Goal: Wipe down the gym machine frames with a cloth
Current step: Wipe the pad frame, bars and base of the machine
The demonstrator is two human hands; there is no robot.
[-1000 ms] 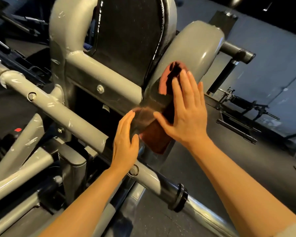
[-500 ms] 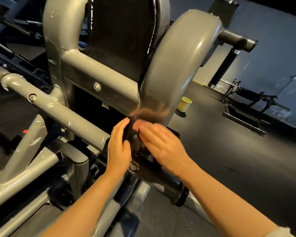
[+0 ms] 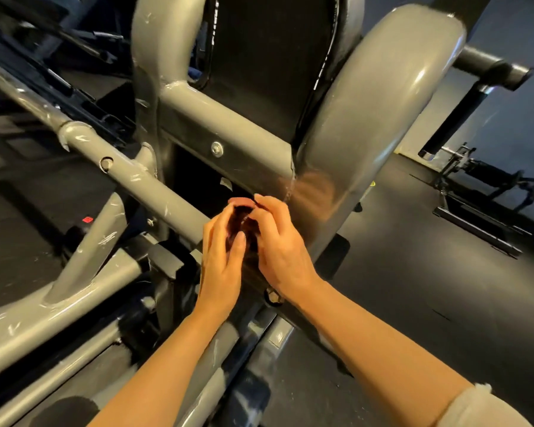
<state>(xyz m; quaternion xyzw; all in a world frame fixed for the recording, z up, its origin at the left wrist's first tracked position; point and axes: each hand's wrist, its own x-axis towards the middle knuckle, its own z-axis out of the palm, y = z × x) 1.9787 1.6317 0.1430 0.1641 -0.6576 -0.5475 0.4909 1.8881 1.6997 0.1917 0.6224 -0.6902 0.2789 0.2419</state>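
The dark red cloth (image 3: pixel 240 217) is bunched up between my two hands and mostly hidden by them. My right hand (image 3: pixel 279 246) curls its fingers over the cloth from the right. My left hand (image 3: pixel 222 257) lies against it from the left with fingers nearly straight and thumb up. Both hands are at the foot of the wide grey curved upright (image 3: pixel 370 118) of the gym machine, where it meets the diagonal grey tube (image 3: pixel 121 167). A blurred reflection of the hands shows on the upright's glossy paint.
A black back pad (image 3: pixel 269 72) sits between the grey uprights above a crossbar with a bolt (image 3: pixel 217 148). A black handle bar (image 3: pixel 490 69) juts out at upper right. More equipment (image 3: pixel 475 180) stands on the black floor to the right. Lower grey frame tubes (image 3: pixel 59 318) fill the left.
My right hand slid the cloth down the curved upright from chest height to its foot. The cloth went from spread flat to bunched between both hands, and my view moved closer.
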